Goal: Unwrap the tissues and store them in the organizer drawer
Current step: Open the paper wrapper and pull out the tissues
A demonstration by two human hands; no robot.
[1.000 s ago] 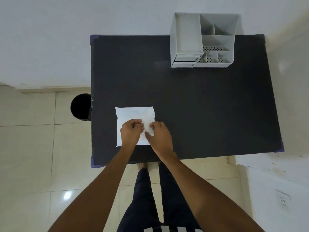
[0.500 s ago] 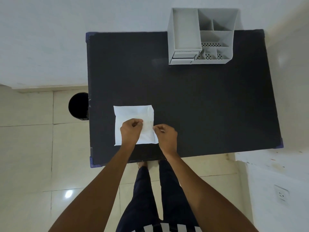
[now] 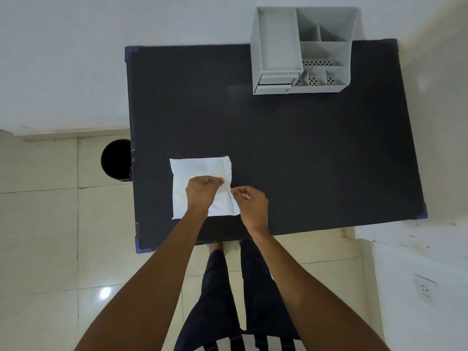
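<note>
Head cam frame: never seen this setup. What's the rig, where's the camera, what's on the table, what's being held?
There is no robot here: a person works with two bare hands. The single wide-angle camera sits on the person's head and looks forward and down, so you see their arms, legs and the floor below.

On the black table lies a white tissue pack near the front left, and a grey organizer stands at the far edge, with open compartments and a small drawer at its front left. A dark round bin stands on the floor beside the table.

The left hand and the right hand both pinch the pack's wrapper near its right edge, apparently to open it. The drawer looks shut.
</note>
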